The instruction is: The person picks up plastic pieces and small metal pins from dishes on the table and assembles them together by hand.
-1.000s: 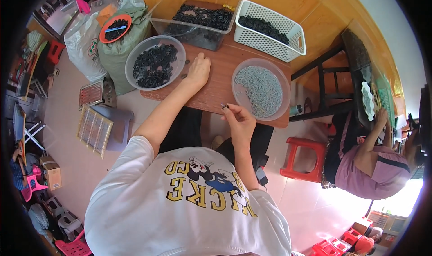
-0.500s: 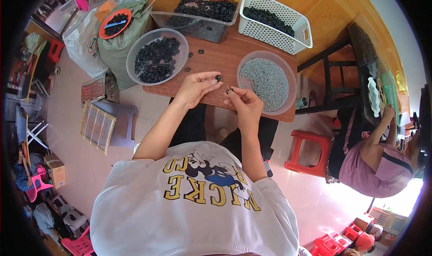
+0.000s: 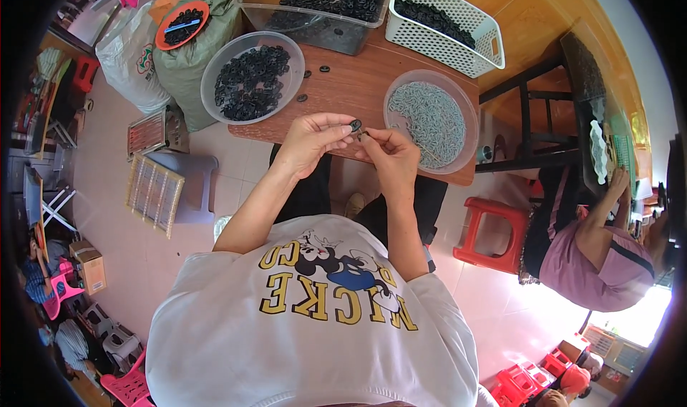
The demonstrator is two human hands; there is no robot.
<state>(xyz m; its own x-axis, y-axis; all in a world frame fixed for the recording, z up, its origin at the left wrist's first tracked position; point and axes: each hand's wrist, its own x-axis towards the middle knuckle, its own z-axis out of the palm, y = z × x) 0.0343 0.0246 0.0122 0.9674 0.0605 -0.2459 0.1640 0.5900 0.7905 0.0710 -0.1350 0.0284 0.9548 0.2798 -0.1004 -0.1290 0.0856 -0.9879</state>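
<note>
My left hand (image 3: 309, 143) is over the front edge of the brown table (image 3: 343, 78), thumb and fingers pinched on a small black oval part (image 3: 355, 125). Close beside it, my right hand (image 3: 392, 155) is closed in a pinch; a tiny dark piece shows at its fingertips, too small to name. The fingertips of both hands almost meet at the black part. To the left stands a translucent bowl (image 3: 208, 78) of similar black parts. On the right is another translucent bowl (image 3: 470, 124) full of small grey-blue screw-like pieces, with a thin stick lying in it.
Behind the bowls stand a clear bin (image 3: 315, 35) and a white perforated basket (image 3: 436, 47), both holding black pieces. Several loose black parts lie on the table. Sacks (image 3: 172, 85) with an orange plate (image 3: 202, 31) are at left. A red stool (image 3: 490, 235) and another person (image 3: 594, 264) are at right.
My hands have come closer together, the right fingertips now near the black part. That part is turned so more of its face shows. The whole view has shifted slightly.
</note>
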